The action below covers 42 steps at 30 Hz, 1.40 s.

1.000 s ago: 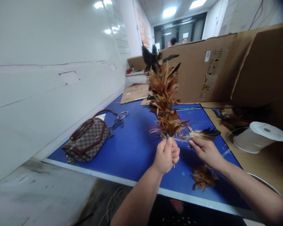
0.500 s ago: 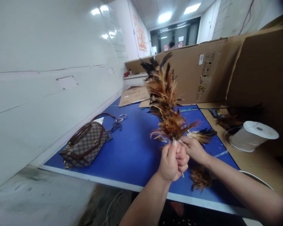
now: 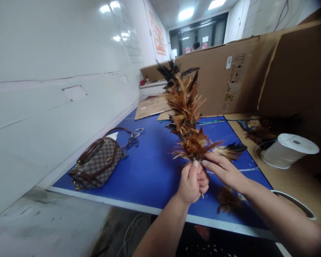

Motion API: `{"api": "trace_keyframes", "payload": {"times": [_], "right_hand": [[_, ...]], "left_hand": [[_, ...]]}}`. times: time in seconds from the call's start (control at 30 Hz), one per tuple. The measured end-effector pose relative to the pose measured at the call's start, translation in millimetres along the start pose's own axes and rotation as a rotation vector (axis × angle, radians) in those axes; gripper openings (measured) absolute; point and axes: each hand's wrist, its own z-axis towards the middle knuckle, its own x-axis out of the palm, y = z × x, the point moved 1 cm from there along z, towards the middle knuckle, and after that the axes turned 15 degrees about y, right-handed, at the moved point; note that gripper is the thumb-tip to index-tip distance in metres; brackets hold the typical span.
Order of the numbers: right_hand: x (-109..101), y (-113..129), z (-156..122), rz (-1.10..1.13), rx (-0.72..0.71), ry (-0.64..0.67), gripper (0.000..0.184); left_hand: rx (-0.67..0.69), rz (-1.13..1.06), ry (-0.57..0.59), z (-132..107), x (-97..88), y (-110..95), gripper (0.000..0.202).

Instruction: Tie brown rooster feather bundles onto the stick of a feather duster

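A long bundle of brown, orange and black feathers (image 3: 186, 114) rises from my hands over the blue table (image 3: 149, 171). My left hand (image 3: 192, 182) is closed in a fist round its thin stem at the bottom. My right hand (image 3: 222, 169) pinches a loose pale and black feather (image 3: 228, 150) against the base of the bundle, fingers pressed to it. A small tuft of brown feathers (image 3: 227, 201) lies on the table below my right wrist.
A checked brown handbag (image 3: 98, 164) lies at the table's left by the white wall. A white spool of thread (image 3: 289, 150) and more feathers (image 3: 256, 128) sit at the right. Cardboard sheets (image 3: 238, 75) stand behind. A person shows far back.
My right hand brought the loose feather in to the bundle's base and now holds it there. The feather bundle swayed slightly.
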Motion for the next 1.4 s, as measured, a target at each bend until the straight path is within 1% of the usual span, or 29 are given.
{"api": "trace_keyframes", "payload": {"times": [0.07,0.17,0.27,0.33,0.37,0.4,0.47,0.53,0.6,0.67,0.7,0.73,0.77,0.8,0.87,1.0,1.1,1.2,1.27,1.33,1.4], "right_hand": [[2.3,4.2,1.5,0.036,-0.026,0.045,0.044],[2.6,0.9,1.8,0.140,-0.054,0.081,0.045],[2.8,-4.4,-1.0,0.276,-0.025,0.133,0.048],[3.4,-4.7,-2.9,0.343,-0.004,0.131,0.048],[3.6,-4.0,-3.4,0.363,0.010,0.112,0.047],[3.6,-3.1,-3.4,0.375,0.021,0.088,0.046],[3.1,-2.2,-2.3,0.377,0.032,0.025,0.045],[2.6,-3.3,0.1,0.351,0.032,-0.043,0.044],[2.8,-6.4,2.9,0.298,0.037,-0.119,0.043],[4.1,-9.9,5.4,0.236,0.051,-0.176,0.042],[5.2,-11.3,6.3,0.208,0.057,-0.189,0.042],[6.2,-12.3,7.0,0.189,0.060,-0.192,0.042],[7.2,-12.9,7.3,0.179,0.063,-0.188,0.042],[7.9,-13.3,7.4,0.179,0.068,-0.181,0.042],[8.2,-14.3,6.4,0.202,0.087,-0.157,0.043],[4.2,-21.1,2.0,0.274,0.110,-0.092,0.044],[0.0,-31.3,-1.8,0.371,0.082,0.023,0.041],[-2.8,-39.3,-4.8,0.471,0.068,0.152,0.038],[-3.7,-40.0,-5.6,0.516,0.043,0.215,0.037],[-3.6,-37.3,-5.2,0.556,0.017,0.264,0.037],[-3.4,-33.6,-4.1,0.576,-0.001,0.248,0.037]], "left_hand": [[-0.039,-0.040,0.079,-2.6,-2.9,1.6,0.051],[-0.106,-0.110,0.221,-8.0,-8.3,0.9,0.049],[-0.216,-0.197,0.365,-12.2,-14.1,-1.0,0.052],[-0.288,-0.243,0.417,-12.1,-16.0,-2.1,0.055],[-0.308,-0.247,0.414,-10.8,-15.9,-2.3,0.055],[-0.314,-0.232,0.388,-8.9,-15.1,-2.2,0.054],[-0.280,-0.166,0.271,-3.8,-11.6,0.1,0.050],[-0.194,-0.084,0.097,0.8,-7.2,5.5,0.046],[-0.070,0.010,-0.100,3.0,-4.5,12.9,0.043],[0.047,0.160,-0.268,2.6,-4.7,19.8,0.041],[0.085,0.241,-0.320,1.9,-5.7,22.2,0.040],[0.107,0.308,-0.345,1.0,-7.2,23.7,0.040],[0.116,0.353,-0.343,0.3,-9.0,24.0,0.038],[0.116,0.368,-0.321,-0.3,-10.8,23.3,0.037],[0.094,0.333,-0.249,-1.1,-13.9,19.1,0.039],[-0.027,0.164,-0.119,-2.0,-16.8,8.0,0.047],[-0.123,-0.003,-0.040,-3.7,-17.6,4.8,0.042],[-0.186,-0.151,0.062,-6.5,-18.6,7.1,0.035],[-0.212,-0.246,0.144,-8.4,-18.9,9.6,0.031],[-0.213,-0.326,0.201,-9.3,-18.6,11.2,0.029],[-0.190,-0.345,0.196,-8.7,-17.9,11.5,0.029]]}}
